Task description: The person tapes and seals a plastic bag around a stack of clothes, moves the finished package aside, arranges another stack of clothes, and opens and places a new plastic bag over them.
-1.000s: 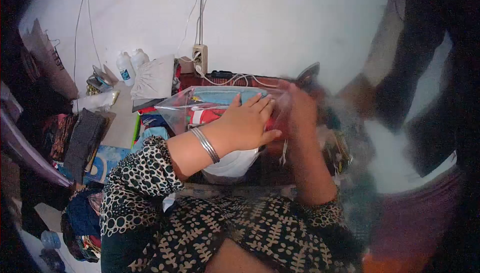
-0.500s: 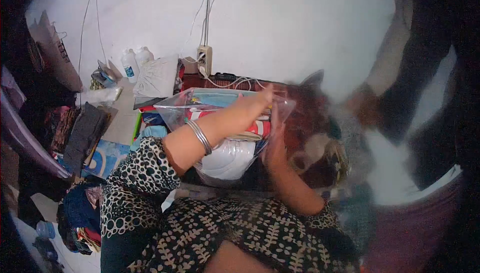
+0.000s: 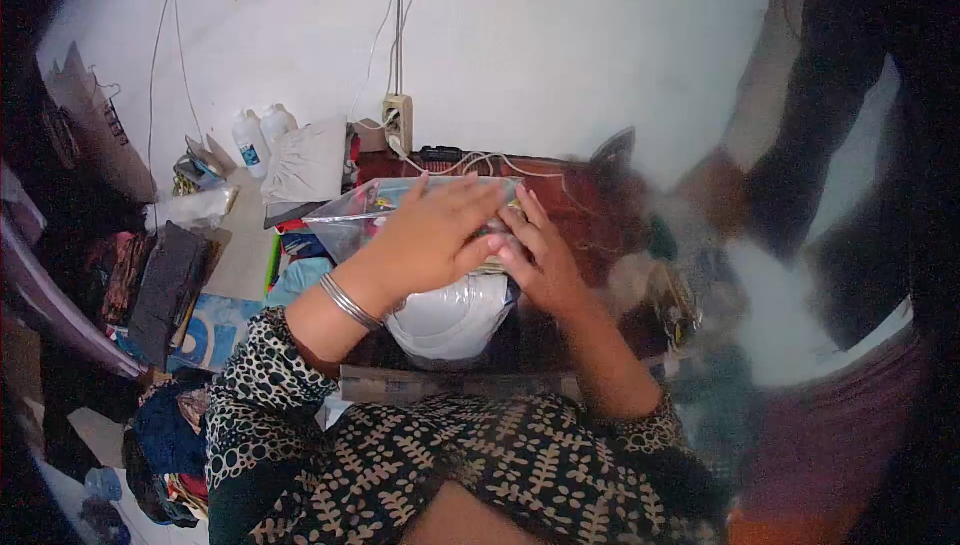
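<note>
Plastic bag (image 3: 335,232), clear and shiny, lies in front of you on the dark reddish bench (image 3: 590,207), with its far left corner sticking out past your fingers. Your left hand (image 3: 442,230) rests across the top of it, palm down, fingers stretched toward the far side; its grip is released, closed around nothing. Your right hand (image 3: 545,265) comes in from the right, its fingers spread over the bag's right side, and that grip is loose and unclenched too. The two hands meet near the middle, thumbs close together, and they hide most of what is in the bag. Just nearer to you than the hands sits a smooth white bundle (image 3: 450,320); you cannot tell for certain whether the plastic runs around it as well. Silver bangles (image 3: 352,303) circle your left wrist, above a patterned sleeve (image 3: 272,377). To the left of the bag lies a light-blue cloth (image 3: 298,280), and farther left a dark folded cloth (image 3: 167,285). On the far left stand two white bottles (image 3: 248,145), beside a pale cloth bundle (image 3: 306,163). A socket block (image 3: 398,123) is on the far side, against the wall (image 3: 570,45).
</note>
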Demonstrator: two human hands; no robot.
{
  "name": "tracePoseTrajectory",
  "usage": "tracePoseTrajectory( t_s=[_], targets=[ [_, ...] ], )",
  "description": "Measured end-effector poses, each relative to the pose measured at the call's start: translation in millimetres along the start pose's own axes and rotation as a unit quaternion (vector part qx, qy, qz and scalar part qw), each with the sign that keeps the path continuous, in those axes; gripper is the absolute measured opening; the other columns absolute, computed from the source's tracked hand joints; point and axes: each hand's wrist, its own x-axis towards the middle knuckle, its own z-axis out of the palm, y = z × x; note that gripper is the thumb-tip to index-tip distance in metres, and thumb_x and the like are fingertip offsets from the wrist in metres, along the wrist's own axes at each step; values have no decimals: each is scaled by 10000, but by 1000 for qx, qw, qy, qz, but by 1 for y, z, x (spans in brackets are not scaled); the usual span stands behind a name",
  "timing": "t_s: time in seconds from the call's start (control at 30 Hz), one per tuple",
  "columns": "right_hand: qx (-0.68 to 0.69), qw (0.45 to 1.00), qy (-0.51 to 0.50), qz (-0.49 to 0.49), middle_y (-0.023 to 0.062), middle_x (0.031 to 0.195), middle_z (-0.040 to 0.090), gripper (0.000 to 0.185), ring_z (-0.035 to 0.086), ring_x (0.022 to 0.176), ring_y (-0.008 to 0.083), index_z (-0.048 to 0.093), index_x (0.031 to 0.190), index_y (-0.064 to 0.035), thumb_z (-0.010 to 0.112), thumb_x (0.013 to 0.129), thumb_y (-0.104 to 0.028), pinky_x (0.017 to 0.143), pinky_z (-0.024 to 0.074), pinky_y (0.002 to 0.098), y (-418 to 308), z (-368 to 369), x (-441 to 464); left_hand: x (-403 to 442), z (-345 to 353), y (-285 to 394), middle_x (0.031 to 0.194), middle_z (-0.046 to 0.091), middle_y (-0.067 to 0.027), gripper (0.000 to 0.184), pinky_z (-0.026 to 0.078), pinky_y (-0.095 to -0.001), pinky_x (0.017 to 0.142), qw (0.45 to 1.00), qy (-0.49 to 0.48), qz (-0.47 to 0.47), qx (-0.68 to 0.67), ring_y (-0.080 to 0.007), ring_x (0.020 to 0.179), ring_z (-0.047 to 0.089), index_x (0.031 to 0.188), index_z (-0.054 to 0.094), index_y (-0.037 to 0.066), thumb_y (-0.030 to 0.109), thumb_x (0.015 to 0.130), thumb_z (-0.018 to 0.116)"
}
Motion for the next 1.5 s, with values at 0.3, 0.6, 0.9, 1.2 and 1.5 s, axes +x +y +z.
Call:
tracePoseTrajectory(
  t_s=[0.3, 0.6, 0.9, 1.2, 1.5],
  targets=[
    [-162, 982, -60, 78, 263, 1337, 427, 566, 422, 1240, 411, 521, 1264, -45, 651, 733, -190, 992, 399, 465, -44, -28, -7, -14, 14, 4, 1377, 470, -50, 534, 137, -661, 1054, 987, -52, 18, 150, -301, 1326, 356, 1313, 496, 110, 459, 912, 441],
    [-210, 965, -111, 110, 235, 934, 628, 388, 628, 874, 338, 578, 1163, -88, 575, 785, -173, 767, 493, 477, -86, -31, -22, -15, 10, 6, 1369, 481, -38, 519, 87, -647, 1069, 985, -50, 16, 165, -275, 1339, 342, 1306, 503, 109, 436, 906, 458],
    [94, 854, 191, 475, 32, 858, 649, 259, 578, 731, 106, 664, 1090, -78, 621, 859, -186, 664, 468, 246, -13, -196, -180, -10, 5, 15, 1254, 506, -83, 458, 274, -519, 1022, 986, -13, 8, 164, -322, 1153, 429, 1195, 560, 45, 347, 852, 525],
    [-25, 651, 441, 617, 83, 692, 578, 423, 543, 580, 193, 651, 879, -52, 562, 857, -466, 525, 412, 356, 97, -119, -420, -35, -29, 2, 1296, 512, -45, 457, 130, -556, 1095, 950, -61, -5, 308, -287, 1215, 431, 1296, 515, 127, 325, 890, 445],
    [69, 575, 397, 712, 148, 1020, 627, 535, 598, 901, 307, 584, 1170, -70, 497, 884, -514, 824, 442, 496, 89, -100, -377, -36, -31, 4, 1315, 509, -60, 494, 24, -596, 1095, 944, -83, -41, 318, -281, 1315, 361, 1358, 457, 145, 377, 926, 395]
  ],
)
